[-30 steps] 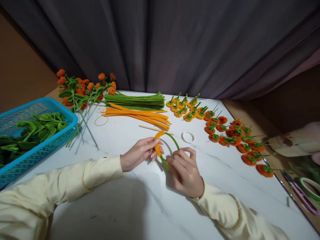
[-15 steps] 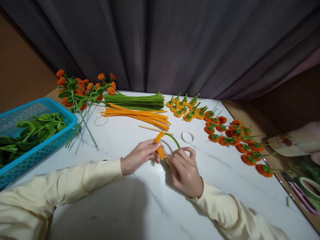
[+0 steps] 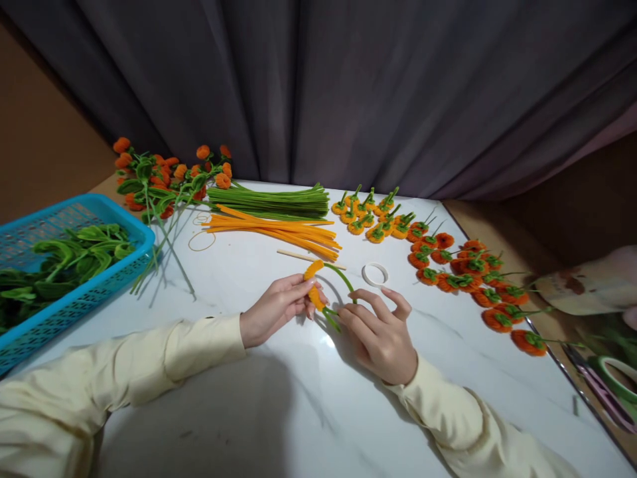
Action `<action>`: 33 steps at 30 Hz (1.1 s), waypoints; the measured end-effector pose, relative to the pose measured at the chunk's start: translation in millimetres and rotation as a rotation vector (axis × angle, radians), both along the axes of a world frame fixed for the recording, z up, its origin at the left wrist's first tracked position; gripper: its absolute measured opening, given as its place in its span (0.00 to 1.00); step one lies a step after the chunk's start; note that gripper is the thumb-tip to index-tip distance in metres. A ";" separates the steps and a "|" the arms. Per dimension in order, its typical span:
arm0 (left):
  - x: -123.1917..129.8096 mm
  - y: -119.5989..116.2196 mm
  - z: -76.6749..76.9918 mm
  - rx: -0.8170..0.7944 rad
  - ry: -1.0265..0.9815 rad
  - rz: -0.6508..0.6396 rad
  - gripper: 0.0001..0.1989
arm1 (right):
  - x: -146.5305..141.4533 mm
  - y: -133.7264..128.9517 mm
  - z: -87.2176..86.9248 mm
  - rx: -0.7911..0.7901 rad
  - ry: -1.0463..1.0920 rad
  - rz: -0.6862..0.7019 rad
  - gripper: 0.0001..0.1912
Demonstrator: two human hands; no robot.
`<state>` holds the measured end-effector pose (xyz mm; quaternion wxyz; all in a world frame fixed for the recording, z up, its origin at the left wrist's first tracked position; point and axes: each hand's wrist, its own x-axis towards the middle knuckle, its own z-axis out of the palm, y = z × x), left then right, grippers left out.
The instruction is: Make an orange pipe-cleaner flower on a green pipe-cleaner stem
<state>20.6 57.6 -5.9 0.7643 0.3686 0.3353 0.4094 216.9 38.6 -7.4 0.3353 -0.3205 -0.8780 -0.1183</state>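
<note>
My left hand point(image 3: 279, 309) is closed on a fuzzy orange chenille flower piece point(image 3: 314, 297), held upright a little above the white table between thumb and fingers. A green pipe cleaner point(image 3: 341, 274) runs from the top of the orange piece and arcs to the right. Short green ends point(image 3: 332, 320) stick out below it. My right hand point(image 3: 381, 332) is just to the right, its fingers apart and the fingertips at the green pipe cleaner's curve and ends. Its thumb is hidden, and whether the fingertips touch the green strands is unclear.
Behind lie green pipe cleaners point(image 3: 269, 201), orange pipe cleaners point(image 3: 279, 229), a thin stick point(image 3: 298, 255) and a white ring point(image 3: 375, 273). Yellow flower heads point(image 3: 375, 234) and orange ones point(image 3: 497, 318) fill the right. A blue basket point(image 3: 99, 279) holds leaves; finished flowers point(image 3: 159, 176) lie beyond.
My right hand has loosened from its pinch on the green pipe cleaner and shifted slightly right, fingers spreading. The orange piece has tilted and moved slightly left in my left hand.
</note>
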 end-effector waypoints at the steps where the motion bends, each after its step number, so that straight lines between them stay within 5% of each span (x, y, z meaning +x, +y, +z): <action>1: 0.2 -0.3 0.3 0.000 0.003 0.002 0.11 | -1.3 -1.4 -0.6 0.017 -0.005 -0.004 0.11; 33: 4.4 -4.3 2.6 0.048 0.163 0.028 0.18 | -10.3 -7.0 -4.1 0.089 -0.043 0.052 0.10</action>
